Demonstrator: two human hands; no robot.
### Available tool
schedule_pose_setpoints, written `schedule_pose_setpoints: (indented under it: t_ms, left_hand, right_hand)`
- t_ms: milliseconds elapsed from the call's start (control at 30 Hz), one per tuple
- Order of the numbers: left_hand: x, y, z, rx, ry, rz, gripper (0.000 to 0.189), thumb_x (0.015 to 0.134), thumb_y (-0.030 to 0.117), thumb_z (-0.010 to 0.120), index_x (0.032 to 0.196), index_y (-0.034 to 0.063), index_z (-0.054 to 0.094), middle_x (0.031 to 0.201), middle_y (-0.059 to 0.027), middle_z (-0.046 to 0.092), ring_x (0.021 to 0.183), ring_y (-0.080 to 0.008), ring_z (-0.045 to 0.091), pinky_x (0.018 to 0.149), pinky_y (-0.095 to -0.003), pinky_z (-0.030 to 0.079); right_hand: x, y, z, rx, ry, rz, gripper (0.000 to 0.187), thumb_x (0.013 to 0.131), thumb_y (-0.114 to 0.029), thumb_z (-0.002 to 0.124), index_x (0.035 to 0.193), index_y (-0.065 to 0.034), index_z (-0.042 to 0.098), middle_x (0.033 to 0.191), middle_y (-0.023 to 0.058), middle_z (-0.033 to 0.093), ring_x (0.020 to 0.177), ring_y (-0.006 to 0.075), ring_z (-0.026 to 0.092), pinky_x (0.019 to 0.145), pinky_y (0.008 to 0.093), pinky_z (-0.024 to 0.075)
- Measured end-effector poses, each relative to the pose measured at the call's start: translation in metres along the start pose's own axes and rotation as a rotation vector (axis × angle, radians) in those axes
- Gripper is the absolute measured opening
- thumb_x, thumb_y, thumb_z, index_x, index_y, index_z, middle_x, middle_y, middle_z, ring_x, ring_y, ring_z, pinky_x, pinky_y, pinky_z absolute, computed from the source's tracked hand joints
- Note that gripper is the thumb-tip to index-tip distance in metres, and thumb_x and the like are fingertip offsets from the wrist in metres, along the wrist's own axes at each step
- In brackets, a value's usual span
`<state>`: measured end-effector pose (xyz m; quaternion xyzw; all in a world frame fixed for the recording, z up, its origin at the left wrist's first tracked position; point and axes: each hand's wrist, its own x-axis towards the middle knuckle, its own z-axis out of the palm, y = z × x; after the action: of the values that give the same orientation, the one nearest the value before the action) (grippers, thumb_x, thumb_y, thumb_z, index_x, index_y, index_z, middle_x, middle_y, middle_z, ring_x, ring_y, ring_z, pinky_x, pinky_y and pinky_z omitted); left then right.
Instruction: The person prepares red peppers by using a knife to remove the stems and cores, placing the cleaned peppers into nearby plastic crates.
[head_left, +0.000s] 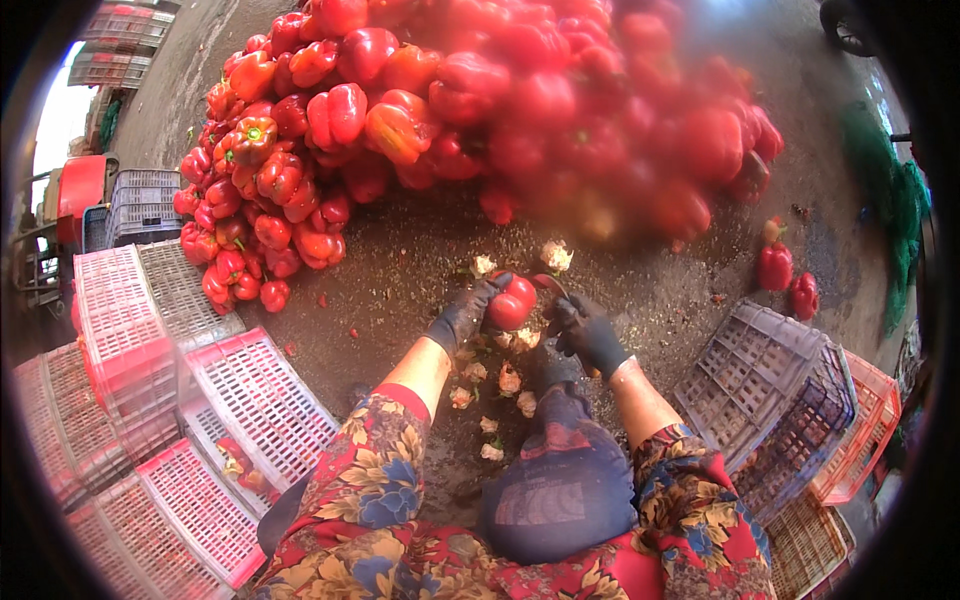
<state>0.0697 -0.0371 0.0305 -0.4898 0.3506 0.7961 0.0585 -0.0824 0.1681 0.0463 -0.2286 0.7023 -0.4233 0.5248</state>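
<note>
My left hand, in a dark glove, grips a red bell pepper above the wet ground. Just to the right, my right hand, also gloved, is closed around a knife; its thin reddish blade points toward the pepper, apart from it. Most of the knife's handle is hidden by the fingers. Pale cut-out pepper cores lie on the ground below, one of them a seedy core. Another whitish core lies beyond the knife.
A large heap of red bell peppers spreads ahead, blurred on its right side. Stacked plastic crates stand at my left, and more crates at my right. Two loose peppers lie near the right crates. Green netting hangs far right.
</note>
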Motion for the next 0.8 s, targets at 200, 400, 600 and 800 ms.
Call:
schedule_pose_setpoints:
  t_ms: [200, 400, 600, 800]
  left_hand:
    - [0.011, -0.016, 0.004, 0.107, 0.168, -0.137, 0.064, 0.093, 0.073, 0.057, 0.121, 0.0172, 0.070, 0.099, -0.0024, 0.074, 0.075, -0.0163, 0.069, 0.060, -0.0355, 0.055]
    - [0.043, -0.053, 0.014, -0.230, 0.188, -0.101, 0.059, 0.098, 0.065, 0.055, 0.122, 0.0120, 0.066, 0.096, -0.0066, 0.072, 0.076, -0.0199, 0.070, 0.060, -0.0375, 0.059]
    - [0.046, -0.052, 0.008, -0.071, 0.400, -0.001, 0.064, 0.099, 0.061, 0.055, 0.135, 0.0083, 0.059, 0.114, -0.0133, 0.068, 0.093, -0.0288, 0.069, 0.079, -0.0399, 0.058]
    - [0.018, -0.028, 0.046, 0.750, 0.732, 0.174, 0.075, 0.096, 0.056, 0.064, 0.149, 0.0060, 0.049, 0.131, -0.0180, 0.063, 0.117, -0.0334, 0.064, 0.101, -0.0429, 0.052]
  right_hand:
    - [0.013, -0.024, 0.017, -0.352, 0.024, -0.207, 0.037, 0.104, -0.036, 0.057, 0.122, -0.0050, 0.067, 0.101, 0.0247, 0.072, 0.094, 0.0434, 0.069, 0.081, 0.0489, 0.0539]
    - [-0.009, -0.020, 0.029, -0.362, 0.133, -0.202, 0.035, 0.102, -0.034, 0.057, 0.121, -0.0050, 0.066, 0.101, 0.0284, 0.070, 0.097, 0.0474, 0.067, 0.082, 0.0512, 0.0532]
    - [-0.019, -0.037, 0.027, -0.506, -0.228, 0.053, 0.084, 0.084, -0.028, 0.077, 0.155, -0.0096, 0.039, 0.151, 0.0206, 0.048, 0.122, 0.0405, 0.061, 0.101, 0.0468, 0.0528]
    - [-0.016, -0.039, 0.047, -0.282, 0.167, -0.227, 0.023, 0.099, -0.023, 0.058, 0.111, -0.0041, 0.063, 0.099, 0.0291, 0.068, 0.093, 0.0482, 0.066, 0.079, 0.0513, 0.0529]
